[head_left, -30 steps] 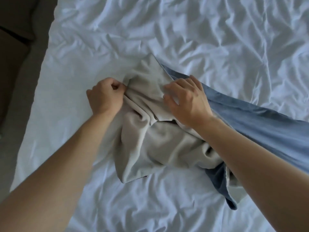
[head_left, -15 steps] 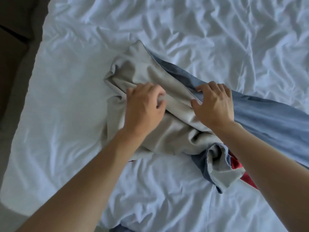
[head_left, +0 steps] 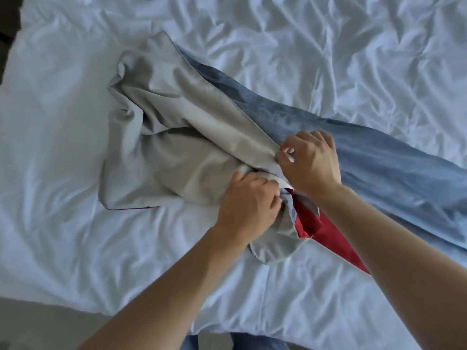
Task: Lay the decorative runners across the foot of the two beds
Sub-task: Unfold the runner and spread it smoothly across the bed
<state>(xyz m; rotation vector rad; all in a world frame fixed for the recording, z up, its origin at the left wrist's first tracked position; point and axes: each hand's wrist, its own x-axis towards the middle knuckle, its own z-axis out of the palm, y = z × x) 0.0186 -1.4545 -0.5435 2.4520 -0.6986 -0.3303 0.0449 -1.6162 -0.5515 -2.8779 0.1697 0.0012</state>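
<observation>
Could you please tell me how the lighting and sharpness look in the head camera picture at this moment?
Head view: soft, cool, dim light with no glare on the white duvet; its creases cast gentle shadows. The runner, left hand and right hand look slightly soft but readable. Wide-angle distortion stretches the forearms at the bottom edge, and the top left corner falls dark.

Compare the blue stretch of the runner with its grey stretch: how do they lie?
The blue stretch lies fairly flat, running off to the right; the grey stretch is bunched and folded. Neither hand grips the blue; left hand and right hand both grip the grey. Both rest on the white bedding.
</observation>
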